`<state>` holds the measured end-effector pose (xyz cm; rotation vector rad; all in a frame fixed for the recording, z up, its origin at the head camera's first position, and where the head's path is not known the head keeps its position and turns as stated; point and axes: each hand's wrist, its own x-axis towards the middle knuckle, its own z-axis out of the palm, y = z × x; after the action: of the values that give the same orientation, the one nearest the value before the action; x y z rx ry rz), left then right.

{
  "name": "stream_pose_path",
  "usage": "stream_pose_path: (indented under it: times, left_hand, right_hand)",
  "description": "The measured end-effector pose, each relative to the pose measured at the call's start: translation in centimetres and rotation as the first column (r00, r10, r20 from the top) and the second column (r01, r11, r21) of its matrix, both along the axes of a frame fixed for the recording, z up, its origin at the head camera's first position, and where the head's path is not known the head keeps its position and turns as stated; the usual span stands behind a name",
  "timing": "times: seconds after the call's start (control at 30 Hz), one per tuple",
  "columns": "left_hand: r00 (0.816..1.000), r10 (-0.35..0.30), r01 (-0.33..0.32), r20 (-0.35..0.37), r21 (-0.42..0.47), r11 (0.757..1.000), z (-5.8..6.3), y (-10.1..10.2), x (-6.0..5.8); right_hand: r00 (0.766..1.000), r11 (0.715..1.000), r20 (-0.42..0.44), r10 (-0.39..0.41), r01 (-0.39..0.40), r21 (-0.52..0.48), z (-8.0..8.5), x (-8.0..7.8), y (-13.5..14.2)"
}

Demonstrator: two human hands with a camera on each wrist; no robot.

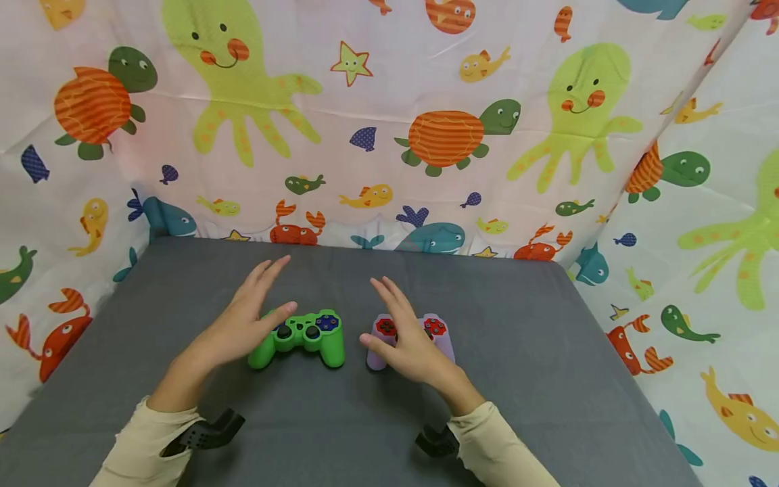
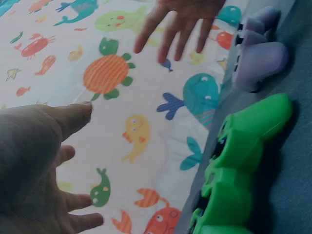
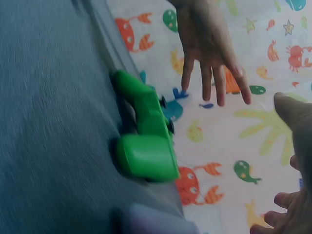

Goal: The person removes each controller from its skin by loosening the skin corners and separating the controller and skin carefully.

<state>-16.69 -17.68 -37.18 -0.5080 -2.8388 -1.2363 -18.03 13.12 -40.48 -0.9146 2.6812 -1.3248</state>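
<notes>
This looks like a screened-off booth; the room around it cannot be told. White sheeting printed with colourful cartoon sea animals (image 1: 389,91) borders a flat dark-grey worktop (image 1: 341,423)

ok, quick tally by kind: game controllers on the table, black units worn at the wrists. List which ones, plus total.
Controllers: 2 (green controller, lilac controller)
Black wrist units: 2 (left wrist unit, right wrist unit)
Total: 4
</notes>
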Motion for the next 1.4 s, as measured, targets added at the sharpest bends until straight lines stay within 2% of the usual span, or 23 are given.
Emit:
stream_pose_path:
  times: [0.17, 0.33, 0.4, 0.53, 0.67, 0.77, 0.9, 0.97, 1.03, 1.17, 1.27, 1.33, 1.4]
  left_hand:
    - [0.998, -0.048, 0.048, 0.035, -0.014, 0.999, -0.2, -1.3, -0.6]
    - [0.993, -0.079, 0.082, 0.085, -0.038, 0.996, -0.8, -2.4, -1.3]
    - [0.99, -0.083, 0.09, 0.113, -0.056, 0.994, -1.2, -2.8, -1.6]
    - [0.982, -0.083, 0.098, 0.168, -0.085, 0.992, -1.9, -3.3, -1.9]
    - [0.973, -0.09, 0.116, 0.213, -0.115, 0.987, -2.5, -3.7, -2.3]
    - [0.955, -0.108, 0.142, 0.276, -0.108, 0.984, -3.0, -3.9, -2.6]
    - [0.937, -0.118, 0.158, 0.33, -0.096, 0.983, -3.5, -3.9, -2.8]
    - [0.934, -0.115, 0.157, 0.338, -0.099, 0.983, -3.7, -3.9, -2.8]
    - [0.932, -0.115, 0.155, 0.343, -0.09, 0.984, -3.9, -4.0, -2.8]
    - [0.925, -0.114, 0.14, 0.362, -0.047, 0.989, -4.0, -4.1, -2.7]
    - [0.927, -0.118, 0.134, 0.356, -0.019, 0.991, -4.0, -4.1, -2.7]
    - [0.927, -0.122, 0.127, 0.354, 0.009, 0.992, -4.1, -4.1, -2.8]
    - [0.927, -0.121, 0.113, 0.356, 0.042, 0.993, -4.1, -4.1, -2.8]
  right_hand:
    - [0.988, 0.989, 0.093, 0.119, -0.11, -0.103, -0.6, 0.1, -0.9]
    - [0.953, 0.962, 0.191, 0.236, -0.201, -0.186, -1.4, -0.1, -1.9]
    - [0.929, 0.949, 0.25, 0.274, -0.219, -0.225, -1.6, -0.2, -2.2]
    - [0.866, 0.936, 0.388, 0.316, -0.217, -0.278, -2.2, -0.4, -2.6]
    - [0.82, 0.943, 0.485, 0.305, -0.186, -0.277, -2.9, -0.7, -2.6]
    - [0.788, 0.94, 0.537, 0.302, -0.152, -0.305, -3.3, -0.9, -2.7]
    - [0.712, 0.91, 0.613, 0.342, -0.088, -0.405, -3.5, -0.9, -2.9]
    - [0.671, 0.89, 0.645, 0.366, -0.049, -0.453, -3.6, -0.8, -3.1]
    - [0.644, 0.877, 0.666, 0.376, -0.015, -0.48, -3.8, -0.8, -3.3]
    - [0.622, 0.861, 0.682, 0.384, 0.026, -0.508, -3.8, -0.8, -3.6]
    - [0.621, 0.852, 0.685, 0.38, 0.053, -0.52, -3.7, -0.7, -3.8]
    - [0.639, 0.856, 0.682, 0.355, 0.071, -0.512, -3.8, -0.6, -3.9]
    - [0.671, 0.867, 0.673, 0.312, 0.089, -0.49, -3.9, -0.5, -4.0]
